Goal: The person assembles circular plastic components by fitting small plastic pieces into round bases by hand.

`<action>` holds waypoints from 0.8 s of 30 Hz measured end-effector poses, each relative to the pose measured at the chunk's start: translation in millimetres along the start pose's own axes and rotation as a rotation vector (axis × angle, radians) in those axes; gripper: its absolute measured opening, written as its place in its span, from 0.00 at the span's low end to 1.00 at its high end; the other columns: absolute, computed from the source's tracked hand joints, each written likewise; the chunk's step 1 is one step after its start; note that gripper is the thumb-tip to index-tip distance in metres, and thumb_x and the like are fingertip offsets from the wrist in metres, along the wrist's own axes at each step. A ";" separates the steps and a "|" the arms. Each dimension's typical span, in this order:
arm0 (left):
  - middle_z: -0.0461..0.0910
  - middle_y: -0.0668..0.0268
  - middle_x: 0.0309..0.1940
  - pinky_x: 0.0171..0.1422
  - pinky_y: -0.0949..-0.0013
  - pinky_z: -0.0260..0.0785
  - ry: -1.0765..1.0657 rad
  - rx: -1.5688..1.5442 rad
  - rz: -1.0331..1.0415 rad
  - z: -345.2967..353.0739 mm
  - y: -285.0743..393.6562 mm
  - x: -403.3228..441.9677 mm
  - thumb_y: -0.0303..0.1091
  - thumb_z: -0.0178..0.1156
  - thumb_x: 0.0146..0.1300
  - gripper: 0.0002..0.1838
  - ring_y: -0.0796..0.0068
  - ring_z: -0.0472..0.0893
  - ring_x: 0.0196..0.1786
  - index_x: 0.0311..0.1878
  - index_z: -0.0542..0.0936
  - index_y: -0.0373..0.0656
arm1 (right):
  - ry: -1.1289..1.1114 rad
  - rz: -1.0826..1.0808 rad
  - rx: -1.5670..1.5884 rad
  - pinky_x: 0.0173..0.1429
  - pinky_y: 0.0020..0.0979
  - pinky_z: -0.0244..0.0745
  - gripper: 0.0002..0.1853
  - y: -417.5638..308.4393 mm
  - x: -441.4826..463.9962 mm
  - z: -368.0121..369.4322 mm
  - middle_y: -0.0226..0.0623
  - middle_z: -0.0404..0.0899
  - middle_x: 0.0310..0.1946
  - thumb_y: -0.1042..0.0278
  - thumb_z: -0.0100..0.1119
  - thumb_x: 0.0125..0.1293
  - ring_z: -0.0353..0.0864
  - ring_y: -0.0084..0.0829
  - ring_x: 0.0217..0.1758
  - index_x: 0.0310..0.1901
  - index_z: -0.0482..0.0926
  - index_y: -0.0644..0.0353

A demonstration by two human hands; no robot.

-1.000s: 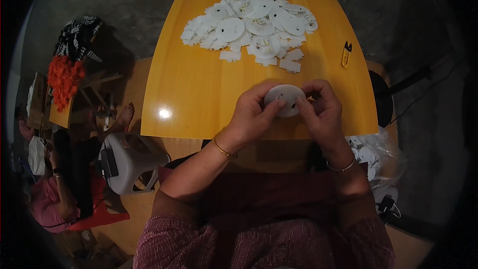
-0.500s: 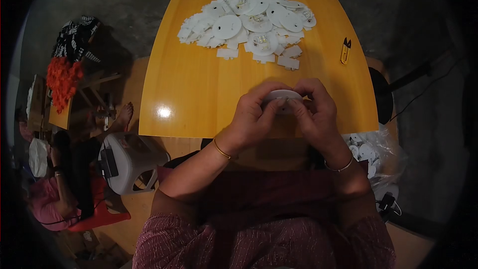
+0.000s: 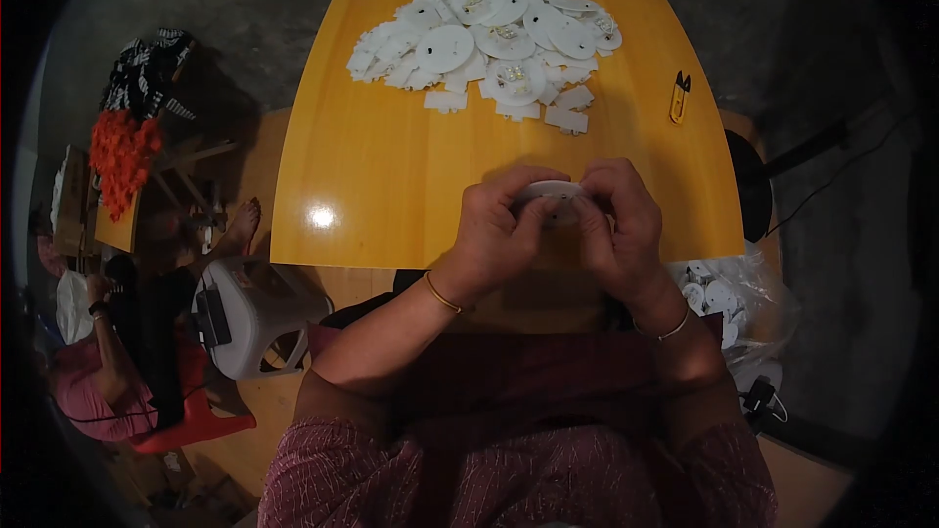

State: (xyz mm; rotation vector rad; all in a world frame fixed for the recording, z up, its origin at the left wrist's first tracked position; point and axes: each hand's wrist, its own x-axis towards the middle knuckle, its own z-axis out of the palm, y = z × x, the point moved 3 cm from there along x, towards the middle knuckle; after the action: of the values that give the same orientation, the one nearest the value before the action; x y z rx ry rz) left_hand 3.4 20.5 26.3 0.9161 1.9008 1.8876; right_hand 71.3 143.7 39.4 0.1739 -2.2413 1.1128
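Between both hands, over the near edge of the table, a round white disc is held tilted, with small dark spots on the face toward me. My left hand grips its left side, thumb on the near face and fingers curled behind. On the right side, my right hand pinches the rim with its thumb pressed on the face. The fingertips behind the disc are hidden. Farther back lies a heap of similar white discs and small white rectangular pieces; several discs carry fine wires.
Yellow thread snips lie on the right of the wooden table. A clear plastic bag of white discs is below the right edge. To the left are a grey stool, orange material and a seated person.
My thumbs and fingers have shifted slightly on the disc, which stays in about the same place. The seated person at left has moved an arm.
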 end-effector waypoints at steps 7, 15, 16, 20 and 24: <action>0.78 0.65 0.34 0.43 0.77 0.69 -0.088 0.002 0.024 -8.2 -1.3 5.5 0.19 0.52 0.56 0.10 0.80 0.76 0.38 0.42 0.75 0.35 | -0.012 0.073 0.000 0.31 0.31 0.68 0.09 -10.2 4.3 -1.1 0.42 0.67 0.28 0.83 0.53 0.51 0.70 0.38 0.27 0.34 0.67 0.63; 0.78 0.65 0.35 0.45 0.75 0.68 -0.173 0.200 0.020 -5.3 7.0 3.3 0.21 0.52 0.58 0.10 0.79 0.76 0.40 0.44 0.73 0.35 | -0.021 0.067 0.012 0.28 0.28 0.67 0.07 -5.1 4.0 -3.2 0.39 0.68 0.27 0.78 0.55 0.54 0.69 0.31 0.26 0.33 0.67 0.62; 0.77 0.66 0.36 0.46 0.75 0.68 -0.164 0.096 0.009 -5.9 2.5 4.9 0.22 0.52 0.58 0.10 0.79 0.75 0.40 0.44 0.73 0.36 | -0.021 0.141 0.047 0.27 0.27 0.67 0.07 -2.5 2.9 -4.8 0.38 0.68 0.26 0.77 0.55 0.55 0.70 0.30 0.25 0.33 0.67 0.62; 0.76 0.67 0.38 0.48 0.76 0.66 -0.118 -0.116 0.025 -6.1 2.0 6.8 0.23 0.52 0.60 0.09 0.80 0.74 0.42 0.44 0.73 0.37 | 0.028 0.241 0.269 0.27 0.26 0.67 0.06 2.2 1.4 -0.8 0.37 0.68 0.25 0.77 0.55 0.56 0.70 0.30 0.24 0.32 0.67 0.62; 0.76 0.66 0.36 0.47 0.75 0.67 -0.131 -0.065 0.007 -7.0 1.5 6.4 0.22 0.51 0.60 0.09 0.79 0.74 0.41 0.44 0.73 0.36 | -0.076 0.240 0.162 0.27 0.27 0.66 0.05 -2.5 4.9 -2.4 0.37 0.68 0.24 0.77 0.54 0.57 0.70 0.30 0.24 0.31 0.68 0.63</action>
State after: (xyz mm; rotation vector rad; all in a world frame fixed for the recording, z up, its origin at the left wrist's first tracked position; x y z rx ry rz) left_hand -5.4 19.0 29.7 1.0012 1.7531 1.8345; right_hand 69.4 144.7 45.0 0.0130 -2.2824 1.4382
